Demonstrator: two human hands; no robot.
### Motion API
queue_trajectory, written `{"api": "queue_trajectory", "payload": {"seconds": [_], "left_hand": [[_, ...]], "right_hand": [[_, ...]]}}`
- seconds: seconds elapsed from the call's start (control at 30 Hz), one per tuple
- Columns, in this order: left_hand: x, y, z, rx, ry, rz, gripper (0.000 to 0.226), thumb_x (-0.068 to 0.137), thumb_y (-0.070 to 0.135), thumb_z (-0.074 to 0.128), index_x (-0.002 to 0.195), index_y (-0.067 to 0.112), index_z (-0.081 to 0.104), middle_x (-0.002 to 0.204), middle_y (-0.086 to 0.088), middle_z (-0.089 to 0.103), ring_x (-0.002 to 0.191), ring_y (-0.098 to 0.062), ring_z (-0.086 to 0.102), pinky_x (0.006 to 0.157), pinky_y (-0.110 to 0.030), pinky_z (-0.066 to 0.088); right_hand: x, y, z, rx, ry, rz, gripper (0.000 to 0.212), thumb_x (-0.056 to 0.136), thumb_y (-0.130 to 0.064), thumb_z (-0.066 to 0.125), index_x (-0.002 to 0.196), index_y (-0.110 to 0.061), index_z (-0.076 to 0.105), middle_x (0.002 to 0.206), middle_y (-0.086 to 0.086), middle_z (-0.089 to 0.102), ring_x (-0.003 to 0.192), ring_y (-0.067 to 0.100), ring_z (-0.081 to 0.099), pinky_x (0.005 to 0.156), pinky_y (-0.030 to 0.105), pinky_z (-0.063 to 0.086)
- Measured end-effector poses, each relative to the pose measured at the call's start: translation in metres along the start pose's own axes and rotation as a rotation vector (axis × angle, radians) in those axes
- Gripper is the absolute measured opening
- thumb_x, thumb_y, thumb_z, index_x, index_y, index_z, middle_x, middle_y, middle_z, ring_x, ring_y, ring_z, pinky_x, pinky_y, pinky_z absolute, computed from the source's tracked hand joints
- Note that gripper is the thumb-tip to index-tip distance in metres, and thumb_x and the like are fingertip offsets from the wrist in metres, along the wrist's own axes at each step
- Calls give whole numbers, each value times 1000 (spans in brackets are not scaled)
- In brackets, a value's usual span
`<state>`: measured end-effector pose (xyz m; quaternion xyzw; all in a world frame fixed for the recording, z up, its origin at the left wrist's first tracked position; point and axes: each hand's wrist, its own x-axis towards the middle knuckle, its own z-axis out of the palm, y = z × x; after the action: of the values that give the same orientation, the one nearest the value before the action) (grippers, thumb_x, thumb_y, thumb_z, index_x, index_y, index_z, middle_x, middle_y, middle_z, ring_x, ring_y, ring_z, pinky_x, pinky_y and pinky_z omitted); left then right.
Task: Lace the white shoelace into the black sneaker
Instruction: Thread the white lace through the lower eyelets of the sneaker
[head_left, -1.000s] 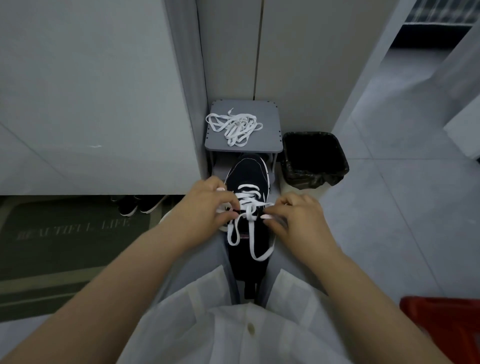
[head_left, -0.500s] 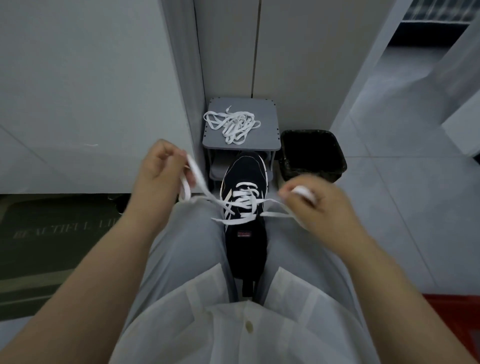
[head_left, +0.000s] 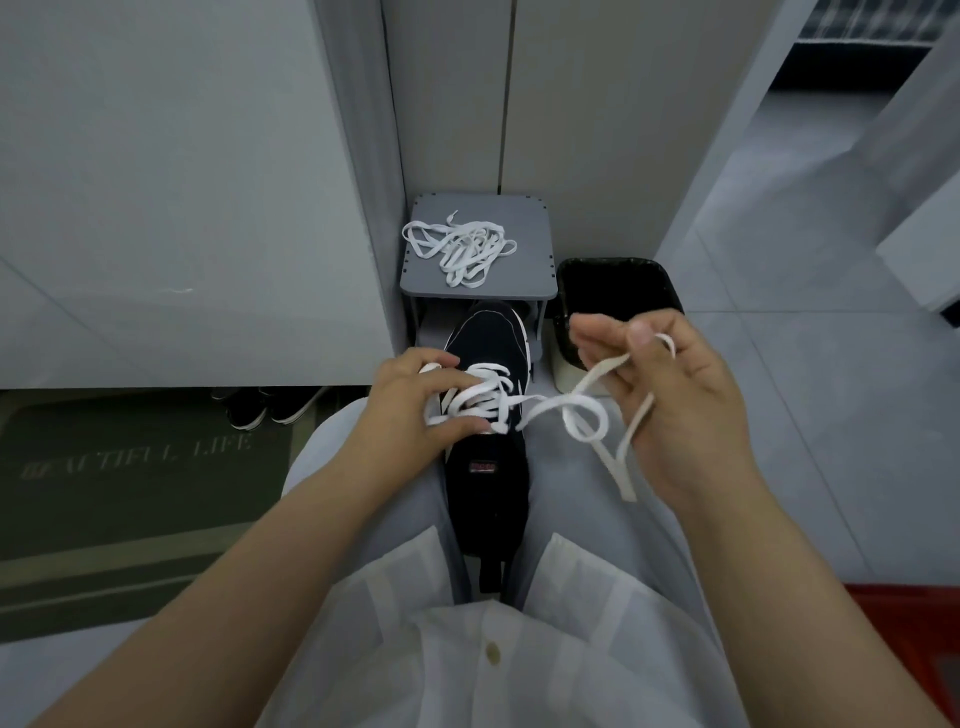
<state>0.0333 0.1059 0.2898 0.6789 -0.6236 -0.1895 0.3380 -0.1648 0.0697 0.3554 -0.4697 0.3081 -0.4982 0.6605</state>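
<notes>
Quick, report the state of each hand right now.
Left hand: grips the white flat shoelace at the eyelets of the black fabric sneaker.
Right hand: pinches the same shoelace's free end, off to the side.

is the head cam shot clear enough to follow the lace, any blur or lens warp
Head view: even, dim light with no glare; the white shoelace, black sneaker, left hand and right hand read clearly, edges only slightly soft; the wide-angle lens bows the wall edges; the doormat lettering is dark and hazy.
</notes>
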Motion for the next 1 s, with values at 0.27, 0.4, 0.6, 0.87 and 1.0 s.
{"api": "queue_trajectory", "payload": {"seconds": [0.27,0.4,0.6,0.87,1.0], "left_hand": [[1,17,-26,-545,48,-217,22,79,-10,59,70,10,65,58,8,68,55,0,61,57,-10,46],[-3,10,-42,-610,115,-338,29,92,-3,44,78,8,66,44,6,52,45,-9,56,58,-21,52],[1,-6,-62,-253,214,-401,36,100,24,29,88,16,61,69,0,42,62,-12,40,57,-23,37],[-4,4,-61,-29,-380,-74,73,54,49,41,119,21,58,116,9,46,107,-2,44,84,6,25],[4,8,-30,-74,-283,-68,34,76,38,55,105,22,62,106,12,59,97,-2,53,83,-6,35]], "right_hand": [[-4,58,-4,-1172,-155,99,18,80,-32,70,97,-27,71,95,-9,70,86,7,60,83,27,49],[0,55,-7,-1123,-109,65,14,83,-19,67,96,-19,75,95,-1,72,88,10,62,85,21,46],[12,34,-28,-1249,47,-72,12,89,-15,58,91,-13,70,86,-1,60,83,16,58,70,20,37],[12,32,-24,-1272,-373,69,20,81,-20,69,101,-22,70,112,-6,55,105,10,52,89,18,35],[17,41,-12,-1211,-210,57,32,93,-29,53,123,-19,55,117,0,60,107,14,55,86,21,39]]}}
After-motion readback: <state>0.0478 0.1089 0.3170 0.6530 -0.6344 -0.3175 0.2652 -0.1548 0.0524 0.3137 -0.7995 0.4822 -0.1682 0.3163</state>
